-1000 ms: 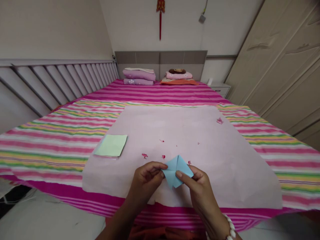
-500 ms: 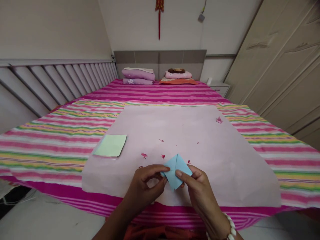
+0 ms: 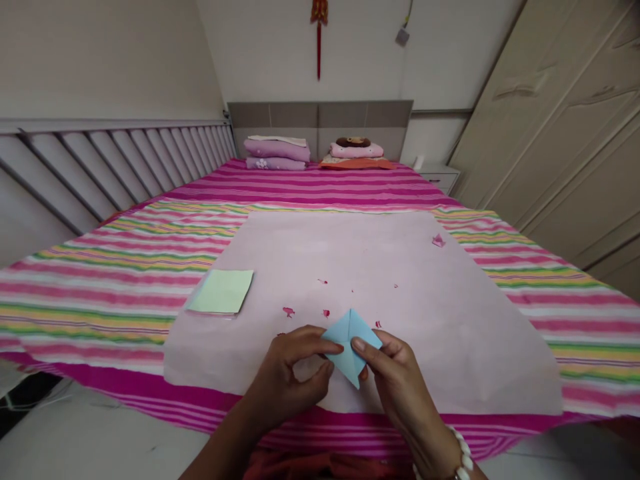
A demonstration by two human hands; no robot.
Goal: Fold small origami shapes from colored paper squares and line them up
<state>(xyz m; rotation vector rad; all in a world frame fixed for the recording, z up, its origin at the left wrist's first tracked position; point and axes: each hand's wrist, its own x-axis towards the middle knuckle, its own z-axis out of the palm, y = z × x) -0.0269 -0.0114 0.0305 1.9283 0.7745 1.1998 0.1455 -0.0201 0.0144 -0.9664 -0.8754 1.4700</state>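
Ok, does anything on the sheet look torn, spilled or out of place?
Yes: small, ragged red patches mar the pale sheet near the blue folded paper. They look odd because their edges are jagged; they may be tears showing the striped bedding beneath, though loose scraps can't be ruled out.

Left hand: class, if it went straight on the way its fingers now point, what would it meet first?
The blue folded paper, which the left hand seems to touch with its fingers. Just past it in that line would come the right hand, though depth is hard to judge.
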